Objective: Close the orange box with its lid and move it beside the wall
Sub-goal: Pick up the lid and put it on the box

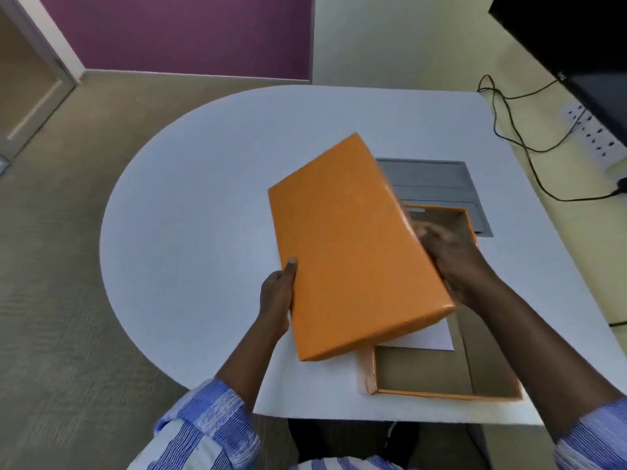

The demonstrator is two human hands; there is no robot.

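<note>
An orange lid (349, 245) is held tilted in the air above the white table (203, 198), its top facing me. My left hand (276, 296) grips its near left edge, thumb on top. My right hand (451, 256) holds the lid's right long edge, blurred. Beneath and to the right lies the open orange box (441, 391), brown inside, with a white sheet of paper (427, 337) in it. The lid hides the box's left part. The pale yellow wall (556, 212) runs along the table's right side.
A grey panel (437, 181) is set in the table behind the box. Black cables (519, 137) and a white power strip (597, 134) sit at the wall. A dark screen (583, 45) hangs at the upper right. Carpet lies to the left.
</note>
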